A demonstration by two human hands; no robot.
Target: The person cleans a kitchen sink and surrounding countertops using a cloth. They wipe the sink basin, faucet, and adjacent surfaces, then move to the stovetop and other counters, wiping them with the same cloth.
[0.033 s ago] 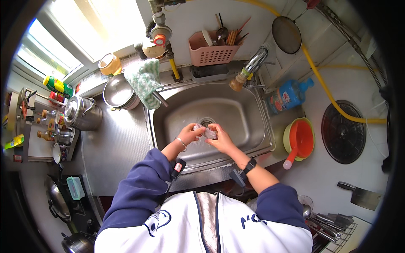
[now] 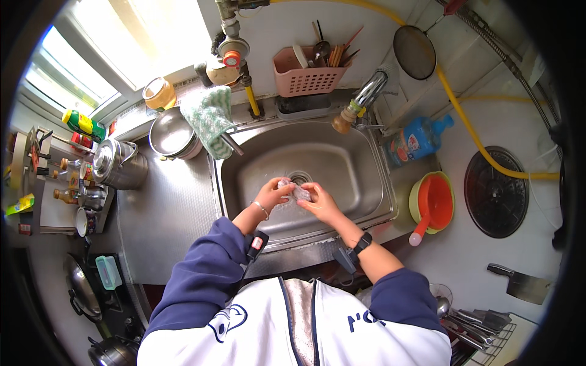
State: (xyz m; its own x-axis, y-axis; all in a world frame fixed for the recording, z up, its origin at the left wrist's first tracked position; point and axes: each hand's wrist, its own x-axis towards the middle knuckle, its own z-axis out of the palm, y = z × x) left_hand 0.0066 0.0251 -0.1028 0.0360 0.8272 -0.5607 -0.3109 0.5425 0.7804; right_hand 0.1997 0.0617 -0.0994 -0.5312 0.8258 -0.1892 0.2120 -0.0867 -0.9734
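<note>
Over the near half of the steel sink (image 2: 256, 143), both my hands grip one small, crumpled, translucent pinkish-white thing (image 2: 301, 193); its kind I cannot make out. My left hand (image 2: 273, 196) pinches its left end, fingers curled and a bracelet on the wrist. The other end is between the thumb and fingers of my right hand (image 2: 320, 204), with a dark band round that wrist. Just beyond the thing lies the round drain (image 2: 300, 177), partly covered by my fingers. Drops of water show on the sink floor near my hands.
A faucet (image 2: 366, 97) leans over the sink's far right corner. A green-and-white cloth (image 2: 209, 119) hangs at the far left rim beside metal bowls (image 2: 173, 134). Right of the sink stand a blue bottle (image 2: 421, 140) and a red dipper (image 2: 438, 198); a cleaver (image 2: 528, 287) lies nearer.
</note>
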